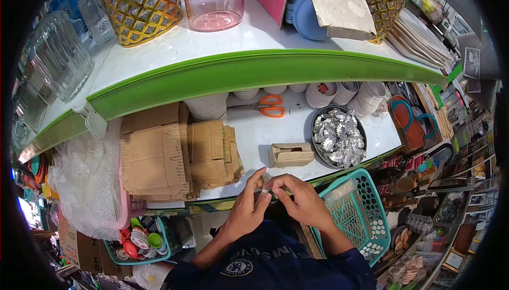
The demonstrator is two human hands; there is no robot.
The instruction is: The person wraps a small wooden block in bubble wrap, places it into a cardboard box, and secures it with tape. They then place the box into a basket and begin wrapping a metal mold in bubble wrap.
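Note:
My left hand (249, 202) and my right hand (301, 200) meet in front of my chest, just off the shelf's front edge. The fingertips of both are pinched together around a tiny pale, shiny bit, too small to name. Just beyond them a small brown cardboard box (291, 155) lies on the white shelf, with a dark opening on its upper side. To its right stands a round dark pan (365, 140) filled with crinkled silver foil pieces (339, 136).
Stacked flattened cardboard (154, 157) lies left, beside bubble wrap (85, 178). Orange-handled scissors (271, 106) rest behind, near stacked white bowls (207, 107). A green-edged upper shelf (265, 72) overhangs. Below right is a teal basket (358, 205); below left, a bin (169, 237) of small colourful items.

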